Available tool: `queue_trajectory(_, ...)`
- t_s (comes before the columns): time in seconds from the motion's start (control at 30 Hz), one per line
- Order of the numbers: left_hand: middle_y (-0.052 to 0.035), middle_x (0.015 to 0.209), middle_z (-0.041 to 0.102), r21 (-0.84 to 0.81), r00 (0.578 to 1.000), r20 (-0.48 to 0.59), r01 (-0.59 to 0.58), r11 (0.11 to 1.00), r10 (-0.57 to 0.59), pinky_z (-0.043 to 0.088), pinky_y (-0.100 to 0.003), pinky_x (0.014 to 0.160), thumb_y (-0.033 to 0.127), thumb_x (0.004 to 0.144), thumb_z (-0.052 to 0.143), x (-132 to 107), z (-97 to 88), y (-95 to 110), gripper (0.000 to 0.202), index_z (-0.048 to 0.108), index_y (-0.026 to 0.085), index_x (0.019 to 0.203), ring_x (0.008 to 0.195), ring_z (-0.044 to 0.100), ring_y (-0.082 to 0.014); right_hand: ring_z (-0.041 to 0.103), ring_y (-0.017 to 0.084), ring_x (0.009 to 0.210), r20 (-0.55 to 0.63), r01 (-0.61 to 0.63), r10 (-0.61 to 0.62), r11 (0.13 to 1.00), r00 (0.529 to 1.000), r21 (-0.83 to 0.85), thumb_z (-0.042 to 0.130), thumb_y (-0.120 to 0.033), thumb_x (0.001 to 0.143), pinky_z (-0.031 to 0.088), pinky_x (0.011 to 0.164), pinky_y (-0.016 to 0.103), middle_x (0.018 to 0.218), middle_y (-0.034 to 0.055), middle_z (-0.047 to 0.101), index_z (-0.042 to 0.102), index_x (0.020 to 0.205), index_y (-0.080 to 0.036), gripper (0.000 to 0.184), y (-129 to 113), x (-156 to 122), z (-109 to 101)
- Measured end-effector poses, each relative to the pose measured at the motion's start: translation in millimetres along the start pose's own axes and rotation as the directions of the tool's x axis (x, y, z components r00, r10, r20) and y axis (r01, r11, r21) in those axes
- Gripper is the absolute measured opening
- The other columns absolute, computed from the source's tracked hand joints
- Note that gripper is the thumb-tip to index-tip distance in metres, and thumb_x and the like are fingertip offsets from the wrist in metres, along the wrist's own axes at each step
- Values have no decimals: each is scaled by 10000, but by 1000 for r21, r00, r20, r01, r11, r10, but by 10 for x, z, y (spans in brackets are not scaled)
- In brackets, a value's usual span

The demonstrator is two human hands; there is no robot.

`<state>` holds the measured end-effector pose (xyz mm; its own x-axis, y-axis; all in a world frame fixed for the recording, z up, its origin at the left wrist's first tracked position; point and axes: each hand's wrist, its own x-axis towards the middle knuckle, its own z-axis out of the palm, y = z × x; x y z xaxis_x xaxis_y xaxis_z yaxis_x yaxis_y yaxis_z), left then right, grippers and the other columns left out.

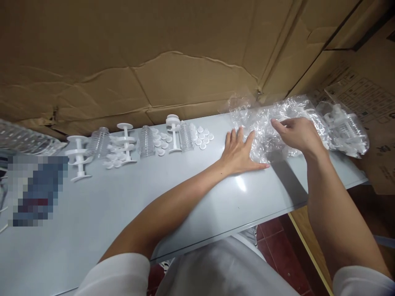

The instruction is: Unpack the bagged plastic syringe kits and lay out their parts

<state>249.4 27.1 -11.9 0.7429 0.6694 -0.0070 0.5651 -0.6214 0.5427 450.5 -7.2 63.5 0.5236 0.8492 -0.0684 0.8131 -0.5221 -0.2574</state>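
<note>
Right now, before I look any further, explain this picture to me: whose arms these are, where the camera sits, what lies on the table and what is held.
There is no machine here. The arms belong to a person, and the one camera sits on that person's head, looking forward and down. The left hand lies flat and open on the grey table, its fingers on the edge of a crumpled clear plastic bag. The right hand rests on the same bag; I cannot tell whether it grips the film. A second clear bag to the right holds white plastic parts. To the left stand white spindles, clear ribbed containers and clusters of small white round caps. Cardboard rises behind the table.
</note>
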Motion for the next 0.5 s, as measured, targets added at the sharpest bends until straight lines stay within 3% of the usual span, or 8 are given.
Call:
queue_trajectory(0.07, -256, 1786, 6, 13, 1000, 0, -8, 1000, 8, -12, -645, 1319, 897, 711, 690, -12, 3, -21, 1333, 184, 171, 1708, 1627, -47, -529, 591, 255, 855, 36, 42, -43, 999, 998, 16, 459, -631, 1000, 439, 818, 360, 784, 100, 687, 750, 861, -211, 530, -18, -11, 5)
queue_trajectory(0.13, -254, 1787, 3, 21, 1000, 5, -16, 1000, 16, -22, -664, 1310, 898, 696, 702, -20, 8, -37, 1332, 206, 179, 1702, 1621, -56, -543, 574, 229, 791, 51, 62, -63, 998, 997, 20, 476, -557, 1007, 431, 782, 343, 743, 78, 662, 755, 870, -207, 468, 4, -26, -1)
queue_trajectory(0.23, -260, 1784, 8, 35, 1000, -2, -21, 999, 21, -11, -689, 1300, 871, 691, 728, -15, 20, -32, 1314, 232, 178, 1691, 1610, -41, -574, 600, 239, 854, -23, 38, -37, 999, 999, 5, 496, -448, 1007, 426, 804, 352, 797, 87, 688, 784, 1102, -187, 400, 109, -23, -55)
queue_trajectory(0.3, -264, 1782, 17, 42, 1000, -13, -17, 999, 18, 3, -691, 1299, 829, 716, 743, 1, 34, 0, 1288, 216, 179, 1695, 1607, -15, -582, 617, 264, 963, -179, -25, 13, 998, 984, -64, 525, -414, 1000, 418, 860, 383, 939, 135, 735, 757, 1261, -165, 429, 214, 13, -122)
queue_trajectory(0.4, -240, 1790, 33, 48, 1000, -6, -17, 999, 18, 13, -674, 1308, 795, 756, 733, 32, 56, 79, 1245, 188, 197, 1702, 1615, -12, -565, 592, 332, 1140, -363, -202, 115, 956, 925, -212, 601, -552, 964, 397, 893, 438, 1271, 252, 701, 725, 1352, -131, 586, 389, 115, -214)
queue_trajectory(0.5, -225, 1794, 42, 54, 999, 21, -30, 998, 29, 15, -664, 1314, 793, 765, 728, 50, 75, 153, 1246, 167, 200, 1706, 1622, -25, -547, 584, 351, 1135, -273, -255, 185, 934, 944, -249, 651, -692, 895, 388, 864, 455, 1308, 282, 686, 688, 1417, -99, 791, 544, 220, -228)
